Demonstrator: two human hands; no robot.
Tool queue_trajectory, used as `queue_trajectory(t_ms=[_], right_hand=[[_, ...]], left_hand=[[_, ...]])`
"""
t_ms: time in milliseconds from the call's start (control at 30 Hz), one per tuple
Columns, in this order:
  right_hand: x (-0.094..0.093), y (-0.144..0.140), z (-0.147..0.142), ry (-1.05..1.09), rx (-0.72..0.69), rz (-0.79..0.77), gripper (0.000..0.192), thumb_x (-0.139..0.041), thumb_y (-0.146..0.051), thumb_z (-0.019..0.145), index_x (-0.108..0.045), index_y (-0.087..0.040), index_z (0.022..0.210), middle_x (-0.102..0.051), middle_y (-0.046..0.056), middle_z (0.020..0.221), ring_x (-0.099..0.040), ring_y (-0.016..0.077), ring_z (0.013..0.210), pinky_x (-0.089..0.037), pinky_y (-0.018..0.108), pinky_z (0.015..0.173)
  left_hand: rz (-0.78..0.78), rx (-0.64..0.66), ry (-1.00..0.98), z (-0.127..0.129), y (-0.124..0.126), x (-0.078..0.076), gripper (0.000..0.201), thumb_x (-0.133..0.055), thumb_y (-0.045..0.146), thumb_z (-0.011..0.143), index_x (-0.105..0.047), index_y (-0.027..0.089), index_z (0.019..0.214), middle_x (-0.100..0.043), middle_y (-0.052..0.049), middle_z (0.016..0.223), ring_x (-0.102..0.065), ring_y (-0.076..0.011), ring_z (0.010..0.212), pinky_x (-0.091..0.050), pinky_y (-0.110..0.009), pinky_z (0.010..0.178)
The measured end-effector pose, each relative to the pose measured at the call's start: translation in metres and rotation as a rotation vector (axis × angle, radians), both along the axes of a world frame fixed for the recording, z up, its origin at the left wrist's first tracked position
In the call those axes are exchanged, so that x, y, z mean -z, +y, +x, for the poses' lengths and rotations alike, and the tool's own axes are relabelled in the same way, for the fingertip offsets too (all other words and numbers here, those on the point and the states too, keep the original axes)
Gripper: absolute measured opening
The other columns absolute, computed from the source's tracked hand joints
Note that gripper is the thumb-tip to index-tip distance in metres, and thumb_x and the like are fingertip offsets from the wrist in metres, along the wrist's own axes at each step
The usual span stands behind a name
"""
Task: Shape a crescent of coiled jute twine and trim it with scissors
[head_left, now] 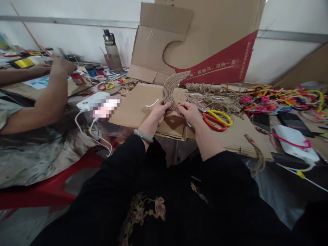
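Observation:
A curved crescent of twine rows (168, 87) is held up over the cardboard sheet (128, 106). My left hand (161, 111) pinches its lower left edge, thumb in front. At its lower right end, the fingers of my right hand (188, 111) are closed on it too. Scissors (217, 120) with red and yellow handles lie beside my right hand, their blades partly hidden. Left of the crescent lies a small white strip (152, 103). Behind my right hand are a roll of twine (202, 87) and a loose tangle of twine (220, 102).
Cut cardboard (159, 41) stands upright at the back, near a bottle (112, 51). Colourful craft stems (282, 99) and a white power bank (294, 140) with a cable lie at right. Another person's arm (48, 92) works at left, beside paint jars (91, 71).

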State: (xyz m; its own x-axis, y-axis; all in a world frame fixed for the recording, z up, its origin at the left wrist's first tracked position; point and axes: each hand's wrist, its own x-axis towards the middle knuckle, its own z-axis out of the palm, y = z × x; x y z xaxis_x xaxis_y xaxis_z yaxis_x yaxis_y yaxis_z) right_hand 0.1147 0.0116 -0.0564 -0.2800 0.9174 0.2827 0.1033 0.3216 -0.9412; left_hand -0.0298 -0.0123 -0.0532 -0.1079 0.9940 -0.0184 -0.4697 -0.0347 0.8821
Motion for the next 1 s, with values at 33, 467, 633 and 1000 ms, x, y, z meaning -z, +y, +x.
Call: queue_trajectory(t_ms=[33, 467, 633, 1000], right_hand=[[0.0008, 0.0008, -0.0001, -0.002, 0.002, 0.012, 0.014, -0.065, -0.032, 0.070, -0.063, -0.018, 0.067, -0.053, -0.007, 0.047, -0.046, 0.0071, 0.041, -0.032, 0.020, 0.043], [0.0034, -0.0021, -0.0029, -0.128, 0.020, 0.245, 0.033, -0.057, -0.028, 0.074, -0.069, -0.019, 0.103, -0.057, -0.003, 0.064, -0.052, 0.0128, 0.058, -0.047, 0.030, 0.065], [0.0060, 0.0016, -0.0024, -0.255, 0.054, 0.311, 0.044, -0.055, -0.031, 0.076, -0.064, -0.015, 0.116, -0.059, 0.000, 0.066, -0.054, 0.0158, 0.060, -0.048, 0.033, 0.066], [0.0058, -0.0016, -0.0037, -0.366, 0.134, 0.515, 0.039, -0.051, -0.023, 0.076, -0.068, -0.016, 0.111, -0.072, 0.008, 0.104, -0.066, 0.0219, 0.091, -0.051, 0.037, 0.086]], left_hand=[[-0.006, 0.006, 0.003, 0.0001, -0.0005, -0.0002, 0.008, -0.066, 0.014, 0.075, -0.060, 0.016, 0.080, -0.064, 0.002, 0.074, -0.058, -0.0056, 0.061, -0.044, -0.017, 0.054], [0.014, 0.038, 0.052, 0.0014, -0.0048, -0.0024, 0.008, -0.066, 0.010, 0.075, -0.060, 0.014, 0.078, -0.064, 0.001, 0.070, -0.057, -0.0053, 0.057, -0.039, -0.016, 0.049], [0.008, 0.047, 0.023, 0.0018, -0.0057, -0.0034, 0.010, -0.068, 0.010, 0.074, -0.060, 0.014, 0.079, -0.064, 0.002, 0.069, -0.057, -0.0040, 0.056, -0.039, -0.015, 0.049], [0.006, -0.026, -0.062, 0.0021, -0.0071, -0.0058, 0.016, -0.076, 0.016, 0.067, -0.061, 0.013, 0.074, -0.062, 0.002, 0.066, -0.052, -0.0029, 0.051, -0.036, -0.015, 0.046]])
